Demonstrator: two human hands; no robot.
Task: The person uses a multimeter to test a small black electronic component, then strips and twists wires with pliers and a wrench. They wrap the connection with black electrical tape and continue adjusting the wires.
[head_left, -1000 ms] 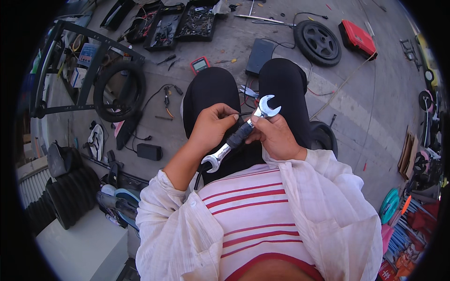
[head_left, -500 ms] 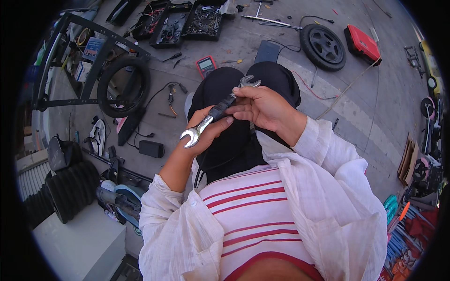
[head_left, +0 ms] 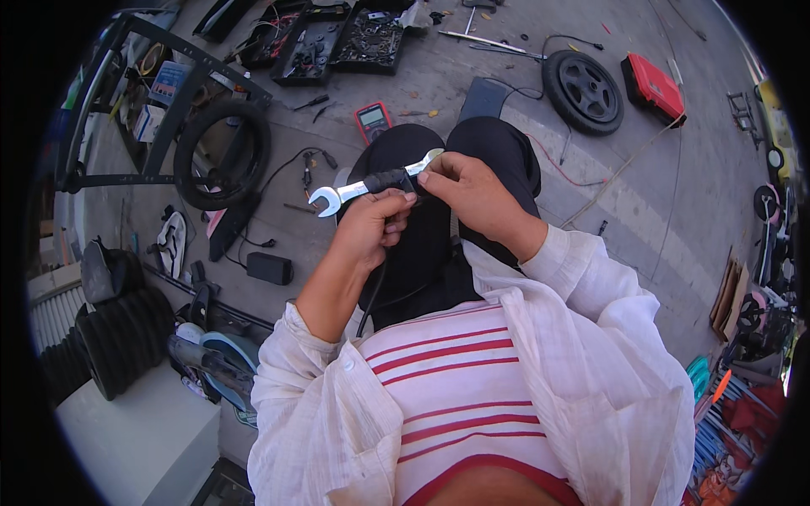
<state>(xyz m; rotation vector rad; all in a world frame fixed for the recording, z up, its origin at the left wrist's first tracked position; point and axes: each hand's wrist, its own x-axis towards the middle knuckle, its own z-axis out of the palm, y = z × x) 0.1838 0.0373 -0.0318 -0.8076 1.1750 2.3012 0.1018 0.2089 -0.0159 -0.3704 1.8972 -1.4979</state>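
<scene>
A silver open-ended wrench (head_left: 333, 201) lies tilted above my thighs, its middle wrapped in black tape (head_left: 384, 180). My right hand (head_left: 471, 196) is closed on its upper end, thumb and fingertips pinched at the wrapping. My left hand (head_left: 374, 223) is curled just beneath the wrapped middle, thumb against it and fingers bent round something dark, partly hidden. A thin black cord (head_left: 380, 282) hangs from around my left hand down over my lap.
Around me are trays of parts (head_left: 367, 38), a red multimeter (head_left: 374, 124), a wheel (head_left: 582, 91), a red case (head_left: 652, 87), a metal frame (head_left: 105, 181), a loose tyre (head_left: 190, 156), cables, a black adapter (head_left: 268, 268), cardboard (head_left: 727, 295) and a white box (head_left: 143, 422).
The wrench has swung from a steep diagonal to a flatter one and moved up-left. My right hand moved up and turned over it; my left hand has come up beneath it, fingers more curled.
</scene>
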